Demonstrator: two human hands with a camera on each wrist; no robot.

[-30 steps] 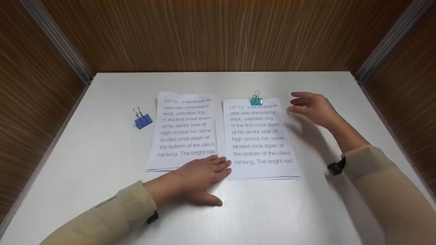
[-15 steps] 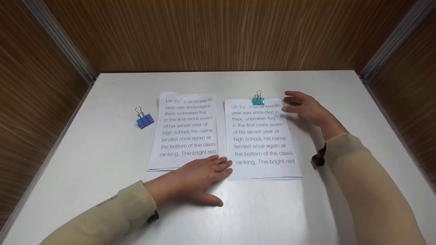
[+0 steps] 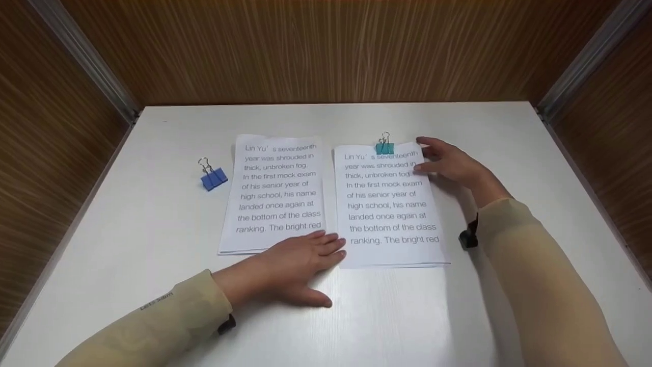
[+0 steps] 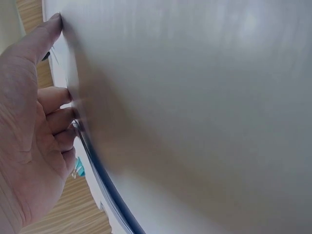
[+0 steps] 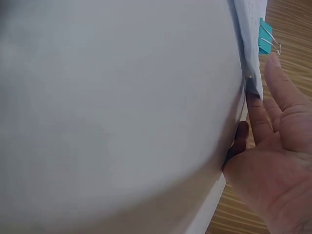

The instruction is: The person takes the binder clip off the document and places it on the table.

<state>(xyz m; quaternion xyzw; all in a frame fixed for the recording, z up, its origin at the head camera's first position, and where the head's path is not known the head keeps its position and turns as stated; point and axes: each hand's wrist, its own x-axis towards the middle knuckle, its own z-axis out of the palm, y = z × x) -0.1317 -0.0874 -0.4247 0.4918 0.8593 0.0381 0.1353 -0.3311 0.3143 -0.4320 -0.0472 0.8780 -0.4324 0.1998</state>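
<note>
Two printed paper stacks lie side by side on the white table. A teal binder clip (image 3: 385, 148) sits on the top edge of the right paper stack (image 3: 392, 219). My right hand (image 3: 453, 162) is at that stack's upper right corner. Its thumb is over the right edge, and in the right wrist view a finger (image 5: 257, 114) reaches under the lifted corner. My left hand (image 3: 298, 267) rests with fingers spread near the lower corners where the stacks meet. It partly covers the left paper stack (image 3: 277, 188). That stack's top edge bears no clip.
A blue binder clip (image 3: 214, 179) lies on the white table (image 3: 168, 219) left of the left stack. Wood-grain panels (image 3: 336, 51) wall the table at the back and both sides.
My right hand has moved left from beside the right stack to its upper right corner. My left hand, the papers and both clips have stayed in place.
</note>
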